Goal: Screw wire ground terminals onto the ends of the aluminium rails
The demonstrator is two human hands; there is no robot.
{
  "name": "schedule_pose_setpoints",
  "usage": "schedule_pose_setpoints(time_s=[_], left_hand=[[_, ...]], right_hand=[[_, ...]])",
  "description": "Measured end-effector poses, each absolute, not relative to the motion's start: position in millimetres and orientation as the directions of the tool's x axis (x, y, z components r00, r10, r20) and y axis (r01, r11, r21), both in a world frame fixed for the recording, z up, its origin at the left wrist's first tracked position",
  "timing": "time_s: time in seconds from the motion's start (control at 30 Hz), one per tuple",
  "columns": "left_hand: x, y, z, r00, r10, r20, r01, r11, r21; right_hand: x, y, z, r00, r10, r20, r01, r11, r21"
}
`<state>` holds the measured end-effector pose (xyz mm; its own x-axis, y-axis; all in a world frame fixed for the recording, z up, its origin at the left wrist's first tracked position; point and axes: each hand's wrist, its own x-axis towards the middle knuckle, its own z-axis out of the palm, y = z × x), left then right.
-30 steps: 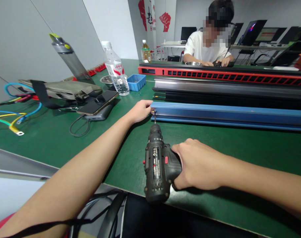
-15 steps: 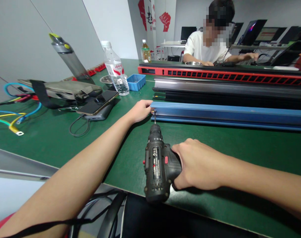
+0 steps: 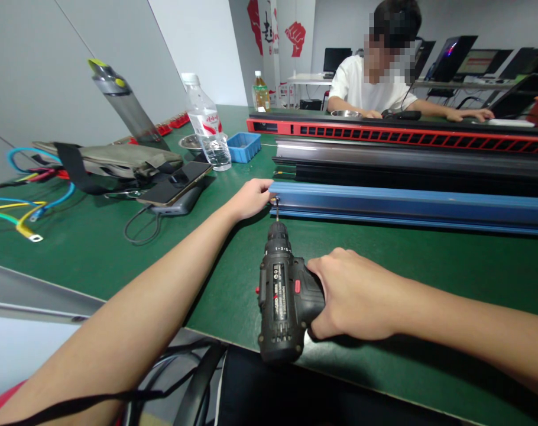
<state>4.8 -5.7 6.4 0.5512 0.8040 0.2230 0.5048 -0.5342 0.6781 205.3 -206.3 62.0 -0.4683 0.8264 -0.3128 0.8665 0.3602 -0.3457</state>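
A long blue metal rail (image 3: 384, 202) lies across the green table. My left hand (image 3: 252, 199) is closed on the rail's left end, its fingertips partly hidden by the rail. My right hand (image 3: 346, 293) is wrapped round the handle of a black cordless drill (image 3: 278, 307), which lies on its side in the air or on the table edge; I cannot tell which. The drill's thin bit (image 3: 277, 212) points away from me and meets the rail near its left end, close to my left fingertips.
Beyond the rail are dark profiles (image 3: 384, 157) and a red slotted strip (image 3: 362, 132). A water bottle (image 3: 209, 133), blue tray (image 3: 243, 147), phone (image 3: 175, 182) and grey bag (image 3: 113, 160) stand or lie left. A person (image 3: 370, 83) sits opposite.
The person opposite has moved one hand outward and down towards the table at the right. My hands, the drill and the blue rail show no visible movement.
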Motion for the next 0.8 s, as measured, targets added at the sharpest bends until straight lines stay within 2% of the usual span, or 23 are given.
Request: schedule_pose_setpoints(time_s=[0.8], left_hand=[[5.2, -5.8, 6.1, 0.545, 0.809, 0.222, 0.514, -0.531, 0.673]], right_hand=[[205.1, -206.8, 62.0, -0.457, 0.826, -0.328, 0.875, 0.352, -0.334]])
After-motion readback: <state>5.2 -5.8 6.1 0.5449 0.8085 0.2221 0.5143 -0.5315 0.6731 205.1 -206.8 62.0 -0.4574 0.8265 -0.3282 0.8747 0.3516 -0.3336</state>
